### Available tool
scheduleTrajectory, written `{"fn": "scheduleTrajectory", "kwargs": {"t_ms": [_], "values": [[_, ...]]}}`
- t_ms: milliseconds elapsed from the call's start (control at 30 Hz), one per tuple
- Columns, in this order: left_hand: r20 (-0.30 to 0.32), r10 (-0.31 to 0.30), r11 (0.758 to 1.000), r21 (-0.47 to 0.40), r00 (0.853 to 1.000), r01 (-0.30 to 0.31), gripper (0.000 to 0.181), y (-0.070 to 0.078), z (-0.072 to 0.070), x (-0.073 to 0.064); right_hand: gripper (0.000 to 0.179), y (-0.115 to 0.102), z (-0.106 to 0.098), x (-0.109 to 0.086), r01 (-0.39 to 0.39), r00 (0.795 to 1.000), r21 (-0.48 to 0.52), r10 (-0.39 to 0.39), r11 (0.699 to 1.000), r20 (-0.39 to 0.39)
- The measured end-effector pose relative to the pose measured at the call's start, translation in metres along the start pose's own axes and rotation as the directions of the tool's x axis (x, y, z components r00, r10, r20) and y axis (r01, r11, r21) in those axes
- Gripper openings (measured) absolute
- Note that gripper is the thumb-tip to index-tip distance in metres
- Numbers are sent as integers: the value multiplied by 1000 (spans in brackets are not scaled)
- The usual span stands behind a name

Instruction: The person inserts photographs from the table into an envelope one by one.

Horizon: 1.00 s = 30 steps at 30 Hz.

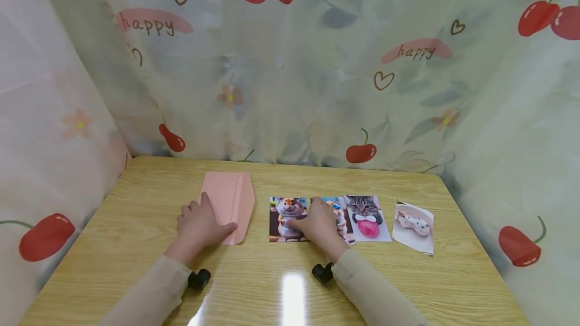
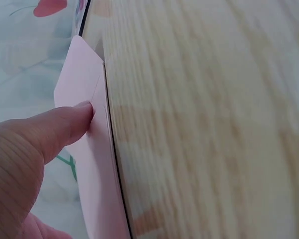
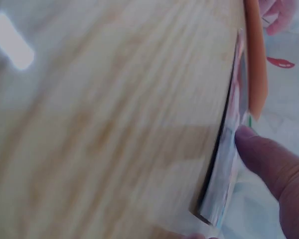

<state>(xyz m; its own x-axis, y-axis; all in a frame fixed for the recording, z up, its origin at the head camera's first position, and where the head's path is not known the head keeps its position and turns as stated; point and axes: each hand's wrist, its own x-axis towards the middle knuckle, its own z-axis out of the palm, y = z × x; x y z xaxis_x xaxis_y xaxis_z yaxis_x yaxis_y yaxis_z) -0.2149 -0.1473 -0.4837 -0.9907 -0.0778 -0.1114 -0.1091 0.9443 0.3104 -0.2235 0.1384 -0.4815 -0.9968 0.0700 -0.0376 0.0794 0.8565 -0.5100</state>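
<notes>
A pink envelope [image 1: 222,192] lies at the left of the work area, its pointed flap facing right. My left hand [image 1: 201,223] rests on it, the thumb pressing the paper near the flap line, as the left wrist view also shows. To the right, my right hand [image 1: 319,223] lies over two photo cards. Its thumb touches the hamster card [image 1: 281,205], and its fingers cover part of a second animal card [image 1: 341,215]. In the right wrist view the thumb [image 3: 261,149] sits on the card's surface; most other fingers are hidden.
A card with a tabby cat and a pink ball [image 1: 368,223] lies beside the second card. Farther right is a card with two white figures [image 1: 414,225], its corners tilted. The wooden table [image 1: 154,200] ends at a patterned curtain [image 1: 281,89] behind and on both sides.
</notes>
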Motion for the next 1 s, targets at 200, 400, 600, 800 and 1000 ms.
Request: {"fn": "scheduleTrajectory", "kwargs": {"t_ms": [200,400,600,800,1000], "values": [[8,-5,1000,-19,1000,5,119,2,-5,0,86,-2,-1,2,-19,1000,-26,20,999,22],[71,-37,996,-80,997,43,113,-7,-12,3,85,-4,-1,2,-30,998,-7,30,1000,63],[113,-46,997,-49,993,52,111,-14,-14,1,76,-6,0,1,-15,998,-14,16,1000,62],[126,-66,996,-46,990,72,109,-15,-15,2,65,-5,1,0,-8,998,17,7,1000,61],[122,-70,996,-47,990,76,104,-16,-16,2,31,0,-6,2,42,997,100,-49,994,61]]}}
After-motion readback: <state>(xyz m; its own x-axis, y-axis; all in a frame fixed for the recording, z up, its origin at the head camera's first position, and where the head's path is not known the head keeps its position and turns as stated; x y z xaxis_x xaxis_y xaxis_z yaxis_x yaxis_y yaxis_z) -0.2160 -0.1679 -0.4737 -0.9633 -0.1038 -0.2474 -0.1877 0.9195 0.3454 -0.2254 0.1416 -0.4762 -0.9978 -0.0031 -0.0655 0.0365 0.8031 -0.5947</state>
